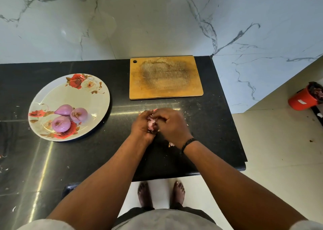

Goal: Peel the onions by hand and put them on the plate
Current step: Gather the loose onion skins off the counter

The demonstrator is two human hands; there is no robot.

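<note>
While three peeled onions (70, 117) lie on the flowered plate (97, 96) at nine o'clock, the left hand (142, 124) and right hand (172, 124) curl their fingers around a pale onion (151, 124) above the table (209, 117).

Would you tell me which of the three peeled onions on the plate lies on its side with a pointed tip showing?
The far-left onion, its tip pointing left; the other two face up, showing cut ends.

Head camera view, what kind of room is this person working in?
Most likely a home kitchen: a dark stone counter, a worn wooden cutting board, a floral plate with peeled onions, and marble-look walls.
</note>
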